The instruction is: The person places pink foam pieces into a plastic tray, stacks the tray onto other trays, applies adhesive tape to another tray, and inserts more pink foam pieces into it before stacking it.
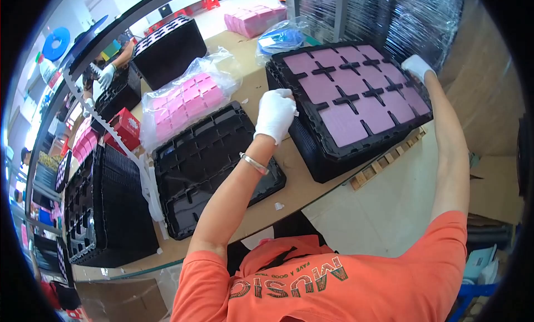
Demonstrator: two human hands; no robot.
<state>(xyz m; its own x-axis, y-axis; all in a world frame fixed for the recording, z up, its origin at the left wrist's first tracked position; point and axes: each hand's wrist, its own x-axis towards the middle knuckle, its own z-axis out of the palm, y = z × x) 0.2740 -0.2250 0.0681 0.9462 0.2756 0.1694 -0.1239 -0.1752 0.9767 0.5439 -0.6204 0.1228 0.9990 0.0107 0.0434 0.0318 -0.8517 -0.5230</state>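
A tall stack of black plastic trays stands at the right end of the table; its top tray point(329, 149) has pink foam pads point(347, 119) in its compartments. My left hand point(276, 115), in a white glove, is closed at the top tray's left edge, the fingertips partly hidden. At the far right edge my right hand point(418, 67), also gloved in white, curls its fingers over the rim. To the left of my left forearm lies a black tray point(214, 155) without pads. Pink foam sheets point(186, 102) in a clear plastic bag are behind it.
More stacked black trays point(130, 211) stand at the left, and another stack point(169, 52) at the back. A blue roll point(281, 40) in plastic and pink foam point(256, 19) lie beyond. Wrapped goods point(411, 24) rise behind the right stack. A co-worker's gloved hand point(105, 77) shows far left.
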